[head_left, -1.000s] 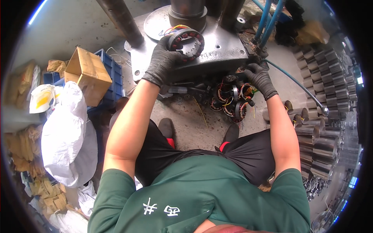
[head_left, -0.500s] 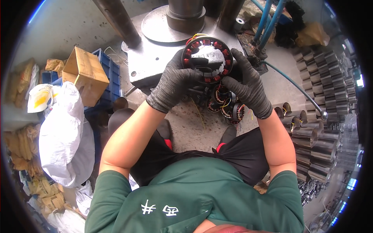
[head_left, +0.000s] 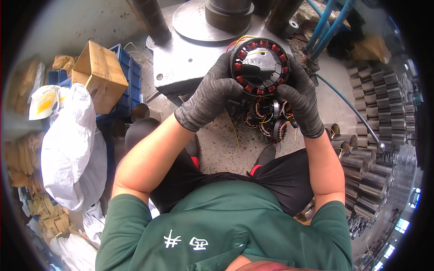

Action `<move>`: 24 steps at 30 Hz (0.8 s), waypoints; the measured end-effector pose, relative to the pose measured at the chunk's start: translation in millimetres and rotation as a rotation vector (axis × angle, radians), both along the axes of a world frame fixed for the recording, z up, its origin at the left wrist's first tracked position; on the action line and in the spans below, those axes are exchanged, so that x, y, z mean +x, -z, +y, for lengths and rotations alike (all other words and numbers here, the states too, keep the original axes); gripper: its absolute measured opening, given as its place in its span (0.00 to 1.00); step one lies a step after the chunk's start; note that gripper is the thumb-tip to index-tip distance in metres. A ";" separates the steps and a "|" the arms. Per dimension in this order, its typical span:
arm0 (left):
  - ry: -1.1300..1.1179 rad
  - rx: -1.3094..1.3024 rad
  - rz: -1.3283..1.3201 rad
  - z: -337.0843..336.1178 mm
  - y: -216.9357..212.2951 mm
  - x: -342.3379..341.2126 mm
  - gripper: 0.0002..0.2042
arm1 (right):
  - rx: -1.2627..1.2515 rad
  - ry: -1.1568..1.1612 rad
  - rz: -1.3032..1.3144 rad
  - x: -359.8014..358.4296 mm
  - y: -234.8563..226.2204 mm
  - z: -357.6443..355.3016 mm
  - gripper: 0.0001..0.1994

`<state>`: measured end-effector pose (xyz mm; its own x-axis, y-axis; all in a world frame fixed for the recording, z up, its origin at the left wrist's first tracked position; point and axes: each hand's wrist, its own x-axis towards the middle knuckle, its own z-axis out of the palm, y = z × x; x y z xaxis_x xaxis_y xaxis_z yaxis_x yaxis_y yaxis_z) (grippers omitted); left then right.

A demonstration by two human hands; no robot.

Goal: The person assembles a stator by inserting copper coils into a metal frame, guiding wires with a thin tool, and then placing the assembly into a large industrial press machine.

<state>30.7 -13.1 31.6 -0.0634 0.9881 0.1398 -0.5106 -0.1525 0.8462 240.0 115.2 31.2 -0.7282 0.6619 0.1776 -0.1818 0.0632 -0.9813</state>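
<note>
Head view: ring-shaped motor stator with red-brown copper windings and a grey metal hub is held face-up between both gloved hands, above the grey steel press base. Left hand clamps its left rim, right hand its lower right rim; both equally near, fingers curled shut on it.

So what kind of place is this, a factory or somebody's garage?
Most likely a small motor workshop. Both gloved hands hold a round copper-wound stator before a grey metal press base; more wound stators lie on the concrete floor, and shiny steel tubes are stacked alongside.
</note>
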 end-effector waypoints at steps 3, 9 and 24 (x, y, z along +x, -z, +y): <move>-0.007 0.006 0.006 -0.9 -4.2 -0.6 0.47 | -0.016 0.002 0.034 -2.8 2.6 -0.5 0.44; 0.047 -0.046 -0.084 1.3 1.8 -6.0 0.46 | 0.071 0.035 0.003 -5.3 -2.2 -1.0 0.44; -0.076 -0.221 0.045 -5.0 2.4 -4.3 0.50 | 0.174 0.070 -0.028 -19.6 -15.1 5.9 0.36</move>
<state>26.4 -18.1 29.2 -0.1372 0.9877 -0.0752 -0.4658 0.0027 0.8849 220.4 121.1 46.4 -0.6880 0.6719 0.2742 -0.1441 0.2439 -0.9590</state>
